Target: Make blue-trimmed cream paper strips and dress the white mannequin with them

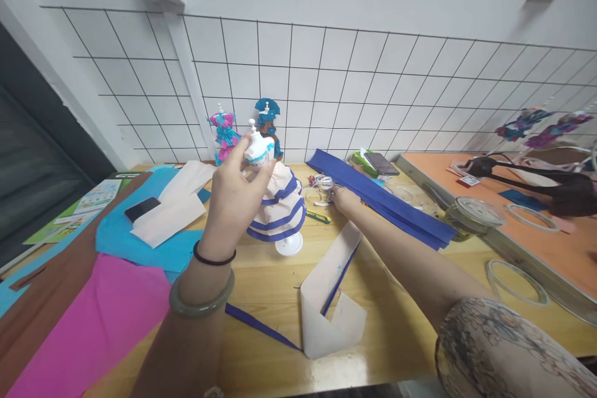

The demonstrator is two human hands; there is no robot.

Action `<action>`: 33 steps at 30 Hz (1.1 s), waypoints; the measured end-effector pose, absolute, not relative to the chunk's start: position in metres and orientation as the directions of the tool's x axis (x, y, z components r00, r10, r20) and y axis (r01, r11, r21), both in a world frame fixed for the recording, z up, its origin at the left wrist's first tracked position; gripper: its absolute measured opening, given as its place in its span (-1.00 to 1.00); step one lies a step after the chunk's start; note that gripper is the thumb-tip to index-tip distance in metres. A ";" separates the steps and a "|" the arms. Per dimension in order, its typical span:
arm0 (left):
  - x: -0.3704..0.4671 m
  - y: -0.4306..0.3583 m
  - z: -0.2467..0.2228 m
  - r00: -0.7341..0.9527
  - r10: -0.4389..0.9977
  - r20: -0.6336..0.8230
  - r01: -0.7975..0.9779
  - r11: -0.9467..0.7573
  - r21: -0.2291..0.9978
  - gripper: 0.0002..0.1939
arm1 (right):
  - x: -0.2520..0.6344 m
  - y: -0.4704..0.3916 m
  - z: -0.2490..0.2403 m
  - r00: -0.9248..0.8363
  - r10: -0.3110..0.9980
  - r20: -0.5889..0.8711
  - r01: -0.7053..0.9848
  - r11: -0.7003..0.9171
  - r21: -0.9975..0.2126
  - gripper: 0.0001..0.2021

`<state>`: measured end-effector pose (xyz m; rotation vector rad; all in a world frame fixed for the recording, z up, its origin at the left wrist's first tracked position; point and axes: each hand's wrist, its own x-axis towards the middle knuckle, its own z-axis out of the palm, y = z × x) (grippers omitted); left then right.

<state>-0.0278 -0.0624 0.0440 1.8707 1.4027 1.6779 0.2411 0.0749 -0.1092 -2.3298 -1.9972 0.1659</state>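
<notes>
My left hand (pixel 236 193) grips the upper body of a small mannequin doll (pixel 278 205) that wears a white paper dress with blue stripes and stands on a white round base on the wooden table (pixel 261 286). My right hand (pixel 344 198) reaches far across the table to a small heap of ribbon and tape bits (pixel 321 186); whether its fingers hold anything there cannot be seen. A yellow-handled tool (pixel 319 217) lies just left of that hand.
Folded blue crepe paper (pixel 387 202) lies at the back right, with a phone (pixel 381 163) behind it. A folded white paper strip (pixel 329 305), pink paper (pixel 93 329), light blue paper (pixel 140 236), two more dressed dolls (pixel 224 134), a glass jar (pixel 471 216) and tape rings (pixel 515 283) surround me.
</notes>
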 end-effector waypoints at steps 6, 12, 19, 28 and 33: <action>-0.026 -0.064 0.047 -0.128 0.786 0.605 0.446 -0.499 0.743 -0.59 | 0.251 0.080 -0.113 0.139 0.990 0.003 0.969 -0.135 -0.208 -0.65; -0.026 -0.062 0.044 -0.156 0.777 0.610 0.478 -0.481 0.735 -0.54 | 0.251 0.079 -0.119 0.146 0.983 0.107 0.955 -0.113 -0.273 -0.72; -0.029 -0.061 0.044 -0.148 0.778 0.610 0.475 -0.486 0.734 -0.59 | 0.259 0.081 -0.122 0.089 0.985 0.147 0.925 -0.027 -0.380 -0.68; -0.033 -0.055 0.040 -0.162 0.773 0.613 0.509 -0.467 0.723 -0.53 | 0.272 0.085 -0.126 0.044 0.988 0.146 0.816 0.049 -0.576 -0.73; -0.034 -0.052 0.038 -0.171 0.773 0.611 0.517 -0.458 0.723 -0.52 | 0.281 0.086 -0.120 0.064 0.981 0.184 0.757 0.072 -0.650 -0.69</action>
